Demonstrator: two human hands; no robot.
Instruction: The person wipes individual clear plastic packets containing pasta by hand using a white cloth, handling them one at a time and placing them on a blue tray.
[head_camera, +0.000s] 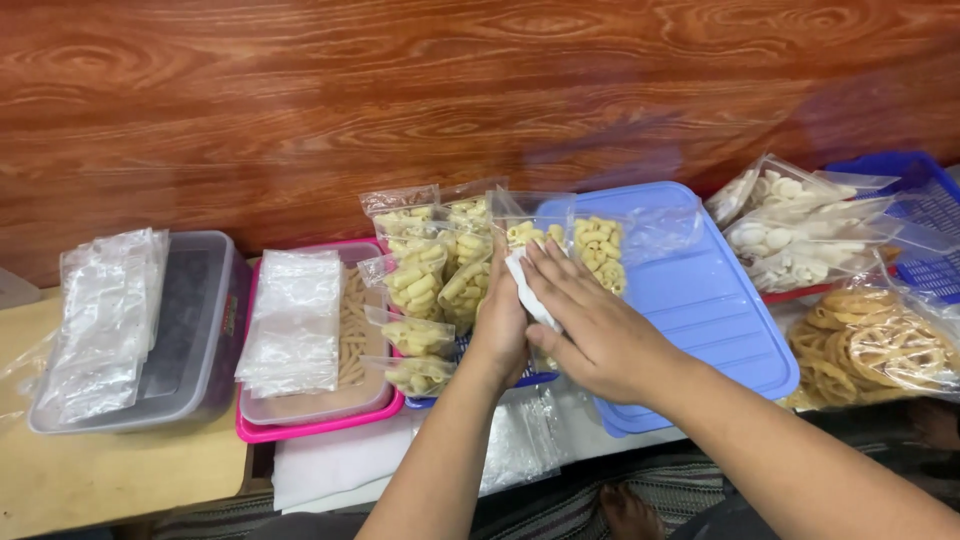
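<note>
Wood-grain wall backdrop. Blue lid (700, 310): filled snack bags (425, 275) stacked at its left, empty bags (295, 320) beyond them unfilled. Left hand (500, 325) and right hand (590, 320) both grip one snack pouch (525, 240) there.

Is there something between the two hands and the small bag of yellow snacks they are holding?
Nothing visible. The left hand and the right hand both already touch the bag, above the blue basket of packed bags.
</note>
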